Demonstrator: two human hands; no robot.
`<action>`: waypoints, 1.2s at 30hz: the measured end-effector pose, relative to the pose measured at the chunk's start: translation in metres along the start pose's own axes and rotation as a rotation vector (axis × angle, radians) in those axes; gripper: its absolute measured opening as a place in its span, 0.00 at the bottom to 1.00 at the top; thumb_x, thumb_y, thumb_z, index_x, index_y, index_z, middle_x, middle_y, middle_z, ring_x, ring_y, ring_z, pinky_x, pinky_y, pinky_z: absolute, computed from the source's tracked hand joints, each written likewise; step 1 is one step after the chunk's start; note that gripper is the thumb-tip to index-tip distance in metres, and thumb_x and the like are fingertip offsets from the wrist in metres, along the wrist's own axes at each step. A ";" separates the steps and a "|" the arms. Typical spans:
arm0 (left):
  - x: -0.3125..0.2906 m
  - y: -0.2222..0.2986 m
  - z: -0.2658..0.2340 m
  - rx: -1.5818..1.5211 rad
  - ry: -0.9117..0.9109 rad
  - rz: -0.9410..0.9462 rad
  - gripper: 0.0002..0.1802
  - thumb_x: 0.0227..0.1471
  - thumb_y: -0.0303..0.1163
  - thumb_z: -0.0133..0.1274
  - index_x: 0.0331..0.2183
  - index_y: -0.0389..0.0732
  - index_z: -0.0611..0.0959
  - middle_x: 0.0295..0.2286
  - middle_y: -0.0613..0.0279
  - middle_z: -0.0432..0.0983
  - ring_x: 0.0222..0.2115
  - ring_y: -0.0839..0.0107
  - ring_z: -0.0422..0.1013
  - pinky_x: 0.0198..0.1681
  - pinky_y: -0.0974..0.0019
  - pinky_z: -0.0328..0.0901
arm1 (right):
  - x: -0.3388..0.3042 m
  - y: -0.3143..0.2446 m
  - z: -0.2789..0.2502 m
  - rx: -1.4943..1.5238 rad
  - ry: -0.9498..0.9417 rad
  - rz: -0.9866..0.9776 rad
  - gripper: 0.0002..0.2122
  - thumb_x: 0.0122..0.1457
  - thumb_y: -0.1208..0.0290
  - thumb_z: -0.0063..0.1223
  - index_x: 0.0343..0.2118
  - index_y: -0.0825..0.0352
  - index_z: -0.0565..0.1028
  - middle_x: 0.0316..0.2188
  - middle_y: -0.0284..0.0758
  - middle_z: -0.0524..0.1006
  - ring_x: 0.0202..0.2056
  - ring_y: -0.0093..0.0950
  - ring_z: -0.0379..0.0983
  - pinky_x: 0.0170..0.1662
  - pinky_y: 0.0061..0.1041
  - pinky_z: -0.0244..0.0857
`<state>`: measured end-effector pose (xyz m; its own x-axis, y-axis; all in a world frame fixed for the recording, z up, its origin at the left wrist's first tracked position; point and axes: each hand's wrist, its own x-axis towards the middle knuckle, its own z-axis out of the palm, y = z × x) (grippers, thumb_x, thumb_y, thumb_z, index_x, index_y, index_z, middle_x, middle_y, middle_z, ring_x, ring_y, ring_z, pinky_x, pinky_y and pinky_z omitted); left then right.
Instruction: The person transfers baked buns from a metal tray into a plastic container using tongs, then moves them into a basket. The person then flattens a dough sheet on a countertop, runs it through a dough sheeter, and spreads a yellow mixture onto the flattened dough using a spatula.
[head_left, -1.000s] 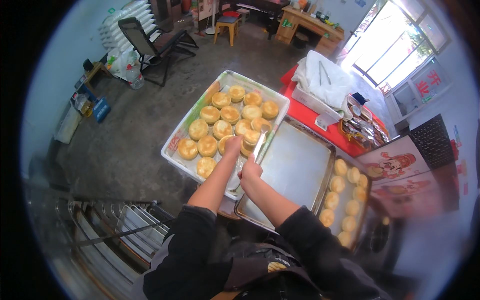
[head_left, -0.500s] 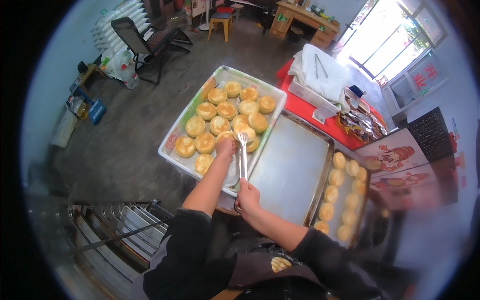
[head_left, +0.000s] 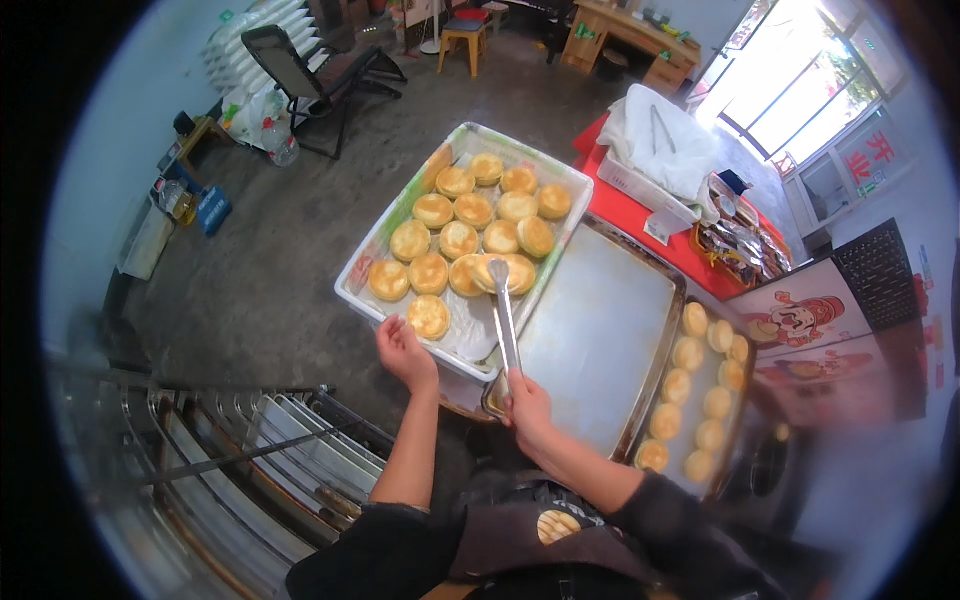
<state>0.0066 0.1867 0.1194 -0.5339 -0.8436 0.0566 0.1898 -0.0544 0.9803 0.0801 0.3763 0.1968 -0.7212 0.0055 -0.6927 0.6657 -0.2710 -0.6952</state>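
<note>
A white, green-patterned tray (head_left: 358,262) holds several round golden-brown pastries (head_left: 459,239) on a crinkled clear liner. My right hand (head_left: 528,408) is closed round the handle end of long metal tongs (head_left: 508,325). Their tips rest at two pastries (head_left: 516,272) near the tray's right side; I cannot tell whether they grip one. My left hand (head_left: 404,354) is at the tray's near left rim, fingers loosely curled and apart, with nothing visible in it. Whether it touches the rim is unclear.
To the right lies a bare metal baking sheet (head_left: 605,330), then another sheet with rows of paler pastries (head_left: 676,386). A white cloth-covered crate (head_left: 655,150) stands on a red-covered table (head_left: 597,150). Metal racks (head_left: 250,470) are at the lower left, a folding recliner (head_left: 300,80) beyond.
My left hand has come off the pastries and moved left to the tray's near rim. The tongs stay in my right hand by the same pastries. The view has shifted slightly.
</note>
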 end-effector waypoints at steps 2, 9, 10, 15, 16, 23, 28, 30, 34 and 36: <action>-0.012 -0.015 -0.020 0.097 0.068 0.007 0.15 0.57 0.23 0.52 0.47 0.32 0.77 0.41 0.54 0.75 0.39 0.68 0.73 0.44 0.67 0.69 | -0.012 -0.001 -0.013 -0.109 -0.041 0.008 0.17 0.70 0.51 0.49 0.35 0.63 0.72 0.19 0.26 0.65 0.17 0.19 0.57 0.20 0.22 0.56; -0.056 -0.070 -0.081 0.438 -0.033 -0.058 0.16 0.54 0.24 0.54 0.45 0.34 0.78 0.39 0.55 0.74 0.35 0.68 0.72 0.40 0.65 0.69 | -0.018 -0.016 0.009 -0.115 -0.038 0.360 0.18 0.70 0.47 0.48 0.38 0.61 0.69 0.21 0.26 0.65 0.18 0.19 0.57 0.20 0.21 0.55; -0.063 -0.077 -0.089 0.461 -0.062 -0.071 0.15 0.54 0.24 0.54 0.45 0.34 0.78 0.38 0.56 0.75 0.34 0.68 0.72 0.39 0.66 0.69 | -0.028 -0.020 0.010 -0.110 -0.035 0.462 0.18 0.70 0.47 0.48 0.40 0.61 0.69 0.21 0.26 0.65 0.18 0.19 0.57 0.20 0.21 0.55; -0.082 -0.132 -0.127 0.579 -0.306 -0.178 0.14 0.53 0.25 0.56 0.43 0.37 0.79 0.29 0.60 0.76 0.31 0.68 0.73 0.38 0.64 0.69 | -0.097 -0.048 -0.020 0.061 -0.184 0.434 0.17 0.71 0.48 0.47 0.41 0.60 0.67 0.21 0.26 0.64 0.18 0.18 0.55 0.21 0.20 0.55; -0.075 -0.146 -0.138 0.607 -0.380 -0.188 0.14 0.52 0.25 0.57 0.43 0.37 0.79 0.28 0.61 0.76 0.30 0.68 0.73 0.38 0.64 0.69 | -0.105 -0.052 -0.029 0.116 -0.293 0.368 0.17 0.71 0.48 0.47 0.41 0.59 0.67 0.21 0.26 0.64 0.18 0.18 0.55 0.21 0.20 0.55; -0.072 -0.187 -0.271 1.003 -0.967 -0.584 0.11 0.52 0.35 0.55 0.28 0.37 0.85 0.23 0.54 0.79 0.28 0.60 0.76 0.35 0.55 0.69 | -0.119 -0.024 -0.198 -0.049 0.193 -0.069 0.15 0.71 0.52 0.48 0.36 0.60 0.71 0.21 0.25 0.66 0.17 0.15 0.57 0.20 0.20 0.56; -0.095 -0.154 -0.310 1.048 -0.721 -0.825 0.13 0.50 0.35 0.54 0.29 0.35 0.87 0.25 0.53 0.83 0.28 0.58 0.79 0.33 0.51 0.69 | -0.114 0.042 -0.334 0.211 0.394 -0.015 0.15 0.71 0.52 0.47 0.42 0.60 0.71 0.20 0.26 0.66 0.16 0.17 0.57 0.19 0.20 0.54; -0.100 -0.141 -0.311 1.102 -0.797 -0.857 0.13 0.50 0.34 0.54 0.28 0.34 0.87 0.24 0.53 0.82 0.27 0.58 0.79 0.31 0.51 0.69 | -0.093 0.058 -0.350 0.249 0.390 -0.010 0.15 0.71 0.51 0.47 0.42 0.60 0.70 0.20 0.27 0.66 0.15 0.17 0.57 0.18 0.21 0.53; -0.113 -0.123 -0.312 0.988 -0.555 -0.986 0.08 0.53 0.30 0.55 0.29 0.36 0.85 0.23 0.56 0.79 0.23 0.65 0.75 0.26 0.59 0.69 | -0.006 0.039 -0.327 0.334 0.305 -0.031 0.17 0.71 0.49 0.47 0.36 0.61 0.70 0.19 0.28 0.65 0.14 0.19 0.57 0.16 0.22 0.52; -0.122 -0.118 -0.314 0.938 -0.819 -0.727 0.06 0.53 0.28 0.55 0.30 0.36 0.84 0.23 0.58 0.78 0.22 0.67 0.74 0.25 0.62 0.68 | 0.043 0.009 -0.313 0.320 0.309 -0.132 0.19 0.70 0.48 0.49 0.32 0.60 0.70 0.17 0.28 0.64 0.13 0.20 0.57 0.15 0.24 0.51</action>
<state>0.3079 0.1285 -0.0627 -0.6503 -0.2265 -0.7251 -0.7543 0.3059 0.5809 0.1154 0.6750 0.1005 -0.6725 0.3335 -0.6607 0.4445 -0.5317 -0.7209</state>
